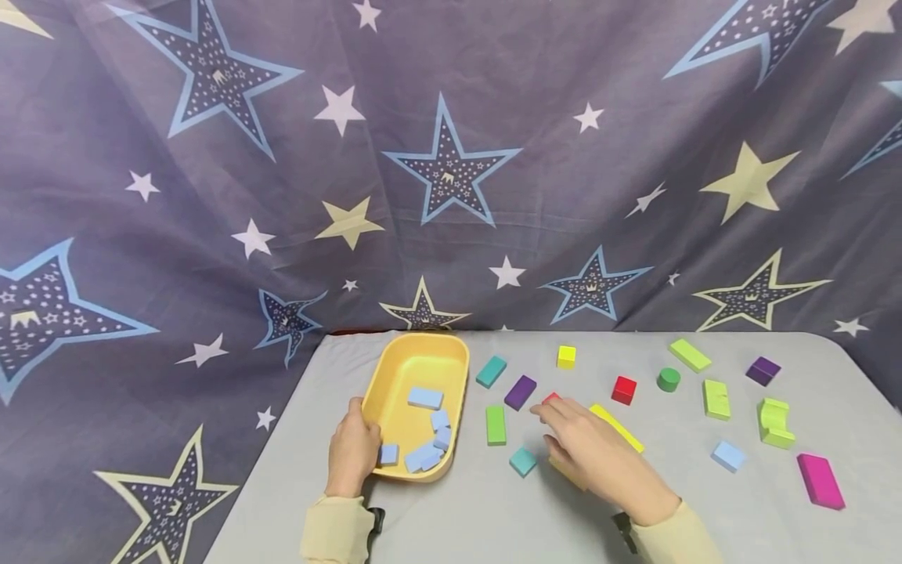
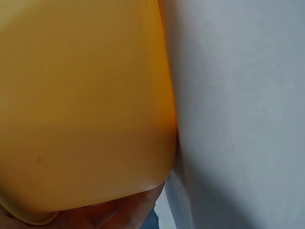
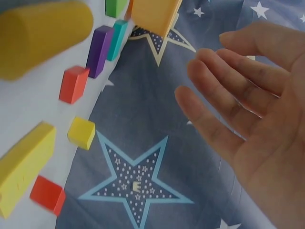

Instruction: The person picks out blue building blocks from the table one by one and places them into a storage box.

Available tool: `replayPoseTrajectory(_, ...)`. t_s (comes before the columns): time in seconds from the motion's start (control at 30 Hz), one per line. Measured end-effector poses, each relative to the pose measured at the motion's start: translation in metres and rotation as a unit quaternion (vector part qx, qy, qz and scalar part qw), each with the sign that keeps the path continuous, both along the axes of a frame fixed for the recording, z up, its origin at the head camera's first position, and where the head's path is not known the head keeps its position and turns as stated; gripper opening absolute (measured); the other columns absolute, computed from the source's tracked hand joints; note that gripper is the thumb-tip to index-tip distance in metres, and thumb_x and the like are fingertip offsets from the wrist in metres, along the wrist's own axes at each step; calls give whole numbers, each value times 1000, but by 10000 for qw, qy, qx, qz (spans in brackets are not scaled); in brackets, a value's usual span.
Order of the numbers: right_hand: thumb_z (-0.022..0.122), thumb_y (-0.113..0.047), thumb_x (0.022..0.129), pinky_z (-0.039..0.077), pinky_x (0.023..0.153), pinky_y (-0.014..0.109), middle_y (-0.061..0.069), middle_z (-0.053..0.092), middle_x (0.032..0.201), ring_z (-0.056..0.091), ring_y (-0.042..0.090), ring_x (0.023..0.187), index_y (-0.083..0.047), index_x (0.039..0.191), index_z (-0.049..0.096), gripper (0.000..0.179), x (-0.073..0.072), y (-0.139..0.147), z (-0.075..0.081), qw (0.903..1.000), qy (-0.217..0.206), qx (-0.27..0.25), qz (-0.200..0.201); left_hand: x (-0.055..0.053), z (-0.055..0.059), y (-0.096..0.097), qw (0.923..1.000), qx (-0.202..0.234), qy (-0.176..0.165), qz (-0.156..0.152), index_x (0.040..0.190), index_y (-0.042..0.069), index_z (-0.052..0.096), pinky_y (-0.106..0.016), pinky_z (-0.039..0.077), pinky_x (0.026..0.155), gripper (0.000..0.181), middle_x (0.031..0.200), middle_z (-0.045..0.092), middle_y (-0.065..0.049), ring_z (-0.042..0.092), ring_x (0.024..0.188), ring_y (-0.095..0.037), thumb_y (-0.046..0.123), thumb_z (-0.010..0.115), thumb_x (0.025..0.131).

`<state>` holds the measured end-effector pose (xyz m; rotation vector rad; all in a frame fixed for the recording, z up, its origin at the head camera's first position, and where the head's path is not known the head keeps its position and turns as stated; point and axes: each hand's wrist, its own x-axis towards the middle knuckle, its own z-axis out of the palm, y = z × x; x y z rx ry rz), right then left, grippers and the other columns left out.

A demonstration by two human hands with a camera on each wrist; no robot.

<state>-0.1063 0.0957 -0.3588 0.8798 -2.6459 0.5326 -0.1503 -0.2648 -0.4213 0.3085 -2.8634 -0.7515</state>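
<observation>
My left hand (image 1: pixel 354 445) grips the left rim of a yellow plastic tub (image 1: pixel 458 415), with fingers (image 2: pixel 128 210) against its outer wall in the left wrist view. Several light blue blocks (image 1: pixel 426 398) lie inside the tub. Over the blocks on the table my right hand (image 1: pixel 595 450) hovers with loosely spread fingers, holding nothing. Partly hidden beneath it are a red block (image 1: pixel 552 398), a long yellow block (image 1: pixel 617 428) and an orange-yellow piece (image 1: pixel 566 472). In the right wrist view a yellow rounded piece (image 3: pixel 47 36) looms close, apart from the hand.
Left of my right hand lie purple (image 1: pixel 520 392), green (image 1: pixel 496 425) and teal (image 1: pixel 523 461) blocks. Farther right are a green cylinder (image 1: pixel 669 380), a light blue block (image 1: pixel 728 456), a lime arch-cut block (image 1: pixel 776 423) and a magenta block (image 1: pixel 820 481). A star-patterned cloth (image 1: pixel 493 235) hangs behind the table.
</observation>
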Motion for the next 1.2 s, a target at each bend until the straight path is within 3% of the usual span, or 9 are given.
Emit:
replayPoseTrajectory(0.2, 78, -7, 81, 54, 91, 38, 5, 68, 112, 65, 21, 105, -5, 118, 66, 39, 1, 13, 0, 9997, 135, 55, -185, 0, 0, 1, 10000, -13, -2, 24, 132, -2, 47, -56, 50, 78, 39, 110, 65, -29, 66, 92, -45, 5, 51, 94)
replayPoseTrajectory(0.43, 78, -4, 80, 55, 83, 34, 1, 66, 102, 62, 15, 95, -8, 110, 65, 33, 4, 30, 0, 9994, 221, 37, -258, -1, 1, 2, 10000, -32, -42, 40, 132, -2, 47, -55, 51, 77, 39, 109, 66, -28, 66, 91, -43, 5, 51, 94)
replayPoseTrajectory(0.67, 78, -4, 78, 55, 86, 38, 2, 67, 106, 65, 20, 98, -7, 114, 65, 38, 6, 42, -3, 9990, 368, -5, -246, 0, 2, 1, 10000, -34, -86, 23, 132, -2, 46, -56, 50, 78, 39, 109, 65, -28, 66, 91, -44, 6, 50, 94)
replayPoseTrajectory(0.97, 76, -5, 83, 54, 91, 45, 14, 68, 116, 66, 28, 108, 2, 126, 60, 46, 12, 57, -1, 9982, -116, -159, -570, 1, 2, 0, 10000, -39, -67, -12, 132, -2, 46, -56, 50, 77, 39, 109, 65, -28, 66, 90, -44, 6, 51, 94)
replayPoseTrajectory(1.2, 77, -7, 82, 55, 83, 45, 10, 68, 104, 66, 26, 96, 0, 128, 56, 51, 8, 79, 1, 9951, -515, -243, -811, 1, 3, -1, 9999, -53, -87, 4, 132, -2, 46, -55, 50, 77, 39, 109, 65, -29, 66, 90, -43, 6, 51, 94)
